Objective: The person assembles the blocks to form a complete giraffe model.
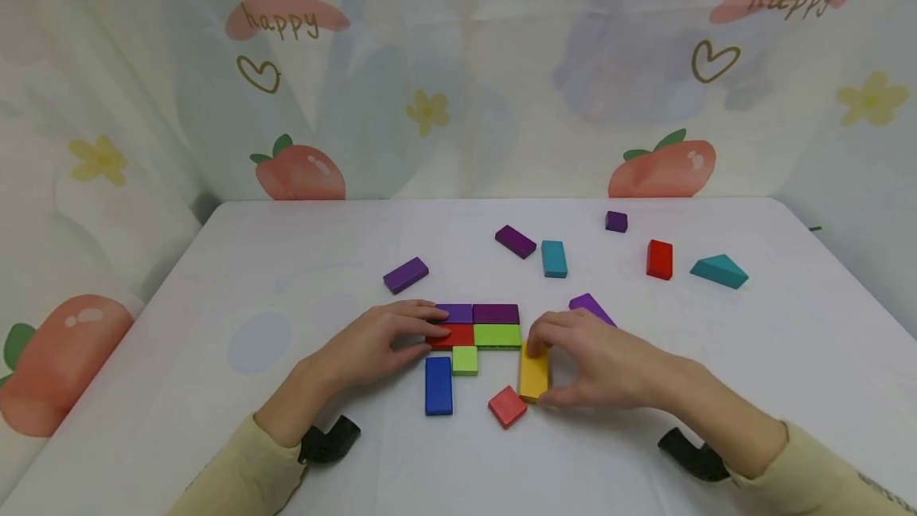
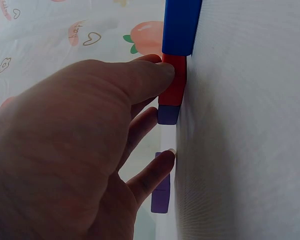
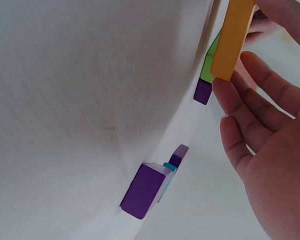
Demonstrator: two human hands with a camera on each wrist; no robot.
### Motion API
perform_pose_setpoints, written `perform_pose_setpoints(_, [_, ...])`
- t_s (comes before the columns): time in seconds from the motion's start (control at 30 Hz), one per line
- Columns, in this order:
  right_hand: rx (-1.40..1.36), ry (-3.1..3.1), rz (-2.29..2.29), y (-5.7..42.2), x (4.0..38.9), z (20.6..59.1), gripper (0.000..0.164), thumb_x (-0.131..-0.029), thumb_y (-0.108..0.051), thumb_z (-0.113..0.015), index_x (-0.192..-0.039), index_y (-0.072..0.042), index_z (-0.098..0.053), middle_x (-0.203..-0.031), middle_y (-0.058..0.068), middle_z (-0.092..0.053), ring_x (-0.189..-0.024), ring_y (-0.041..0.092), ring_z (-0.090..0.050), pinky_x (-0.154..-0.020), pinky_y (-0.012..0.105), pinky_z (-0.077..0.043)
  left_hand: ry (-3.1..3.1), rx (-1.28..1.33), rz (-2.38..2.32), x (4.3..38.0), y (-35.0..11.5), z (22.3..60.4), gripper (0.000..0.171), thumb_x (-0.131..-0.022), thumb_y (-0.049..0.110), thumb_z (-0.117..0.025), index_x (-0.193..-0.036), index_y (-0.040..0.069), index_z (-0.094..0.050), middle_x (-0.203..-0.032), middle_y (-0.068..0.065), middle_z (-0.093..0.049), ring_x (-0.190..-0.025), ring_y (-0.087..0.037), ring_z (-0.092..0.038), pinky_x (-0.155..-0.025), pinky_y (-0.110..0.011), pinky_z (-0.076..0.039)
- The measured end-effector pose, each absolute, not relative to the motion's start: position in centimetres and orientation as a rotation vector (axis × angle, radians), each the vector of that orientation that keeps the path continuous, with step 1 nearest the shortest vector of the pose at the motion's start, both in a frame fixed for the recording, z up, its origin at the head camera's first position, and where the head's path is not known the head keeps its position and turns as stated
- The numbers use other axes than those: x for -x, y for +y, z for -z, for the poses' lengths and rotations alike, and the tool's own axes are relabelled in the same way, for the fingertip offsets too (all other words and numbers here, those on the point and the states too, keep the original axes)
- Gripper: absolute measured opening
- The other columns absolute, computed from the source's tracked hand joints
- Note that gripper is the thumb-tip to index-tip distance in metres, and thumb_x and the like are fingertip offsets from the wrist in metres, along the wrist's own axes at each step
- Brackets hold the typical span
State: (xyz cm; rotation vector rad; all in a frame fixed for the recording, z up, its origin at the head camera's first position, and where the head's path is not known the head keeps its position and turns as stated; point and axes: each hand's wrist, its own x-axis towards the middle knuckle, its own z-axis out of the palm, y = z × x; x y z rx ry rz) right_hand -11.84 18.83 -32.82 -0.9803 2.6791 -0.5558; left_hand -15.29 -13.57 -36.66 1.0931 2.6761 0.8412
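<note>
My right hand (image 1: 609,357) pinches a yellow block (image 1: 533,374) lengthwise, thumb at the near end and fingertips at the far end. In the right wrist view the yellow block (image 3: 232,42) stands close by a green one (image 3: 208,62). Fairly straight fingers of my left hand (image 1: 365,345) touch the left side of a group of blocks: a red block (image 1: 458,335), a light purple one (image 1: 455,313), a dark purple one (image 1: 496,314) and a lime green one (image 1: 497,335). A small green block (image 1: 465,361) and an upright blue block (image 1: 438,386) adjoin below.
A red square block (image 1: 507,407) lies turned beside the yellow one. Behind the group are purple blocks (image 1: 406,275), a teal block (image 1: 555,259), a red block (image 1: 660,259) and a teal triangle (image 1: 719,271). One purple piece (image 1: 591,308) lies behind my right hand.
</note>
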Motion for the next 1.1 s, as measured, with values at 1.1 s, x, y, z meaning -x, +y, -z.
perform_pose_setpoints(1.1, [1.114, 2.695, 0.518, 18.83, 11.43, 33.69, 0.046, -0.084, -0.044, -0.082, -0.123, -0.022, -0.072, -0.123, -0.007, -0.06, -0.117, 0.018, -0.055, -0.096, 0.046, -0.052, 2.677, -1.089, -0.831, 15.39, -13.59, 36.73, 0.038, -0.093, 0.014, -0.074, -0.131, 0.021, -0.071, -0.142, 0.005, -0.057, -0.139, -0.018, -0.045, -0.103, -0.038, -0.047])
